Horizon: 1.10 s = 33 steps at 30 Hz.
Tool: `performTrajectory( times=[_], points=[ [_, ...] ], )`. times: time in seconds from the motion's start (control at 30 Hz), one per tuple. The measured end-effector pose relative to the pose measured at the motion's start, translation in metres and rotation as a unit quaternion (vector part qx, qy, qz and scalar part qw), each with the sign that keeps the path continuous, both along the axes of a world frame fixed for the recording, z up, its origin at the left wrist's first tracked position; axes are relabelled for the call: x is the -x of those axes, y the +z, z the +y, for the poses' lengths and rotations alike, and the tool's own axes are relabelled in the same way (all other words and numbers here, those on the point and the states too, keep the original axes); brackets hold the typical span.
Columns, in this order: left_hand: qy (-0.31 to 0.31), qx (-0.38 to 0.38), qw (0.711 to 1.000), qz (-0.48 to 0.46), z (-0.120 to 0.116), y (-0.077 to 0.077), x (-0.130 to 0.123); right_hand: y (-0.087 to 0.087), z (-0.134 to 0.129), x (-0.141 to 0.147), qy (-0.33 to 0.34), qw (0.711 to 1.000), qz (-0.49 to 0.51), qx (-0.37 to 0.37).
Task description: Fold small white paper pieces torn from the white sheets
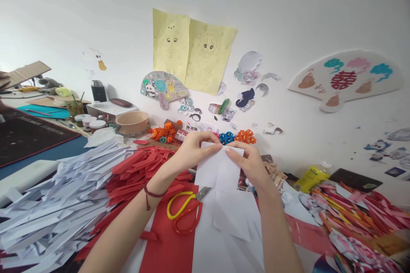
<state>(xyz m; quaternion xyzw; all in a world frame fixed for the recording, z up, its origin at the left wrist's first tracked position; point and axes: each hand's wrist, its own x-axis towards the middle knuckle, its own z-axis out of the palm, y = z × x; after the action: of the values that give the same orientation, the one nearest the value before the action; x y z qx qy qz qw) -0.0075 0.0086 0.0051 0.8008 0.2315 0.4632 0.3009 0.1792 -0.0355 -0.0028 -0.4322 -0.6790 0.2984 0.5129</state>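
A: Hands?
B: Left hand and right hand nearly meet, pinching 1 small white paper sheet above larger white sheets, presumably to steady it.
A: Yellow-and-red-handled metal scissors?
B: Below left, likely for easy reach.

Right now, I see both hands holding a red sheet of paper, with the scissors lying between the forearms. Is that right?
Not quite: the sheet is white, not red. The head view shows the left hand and right hand holding a white sheet of paper, with the scissors lying between the forearms.
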Motion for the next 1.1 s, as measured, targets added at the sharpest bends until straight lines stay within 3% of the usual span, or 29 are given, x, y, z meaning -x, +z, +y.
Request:
performTrajectory(
  times=[0.17, 0.5, 0.83, 1.1],
  points=[
    [-0.006, -0.014, 1.000, 0.012, -0.001, 0.001, 0.002, 0.002, 0.002, -0.003, -0.016, 0.998, -0.043, -0.047],
    [-0.009, -0.018, 1.000, 0.015, -0.005, -0.001, -0.002, 0.002, 0.001, -0.001, -0.004, 0.996, -0.061, -0.071],
    [-0.001, -0.049, 0.998, -0.031, -0.010, -0.003, -0.010, -0.003, 0.005, 0.004, -0.058, 0.993, -0.001, -0.099],
    [0.010, -0.051, 0.997, -0.062, -0.015, -0.002, -0.013, -0.006, 0.005, 0.006, -0.059, 0.993, 0.060, -0.079]
  ],
)
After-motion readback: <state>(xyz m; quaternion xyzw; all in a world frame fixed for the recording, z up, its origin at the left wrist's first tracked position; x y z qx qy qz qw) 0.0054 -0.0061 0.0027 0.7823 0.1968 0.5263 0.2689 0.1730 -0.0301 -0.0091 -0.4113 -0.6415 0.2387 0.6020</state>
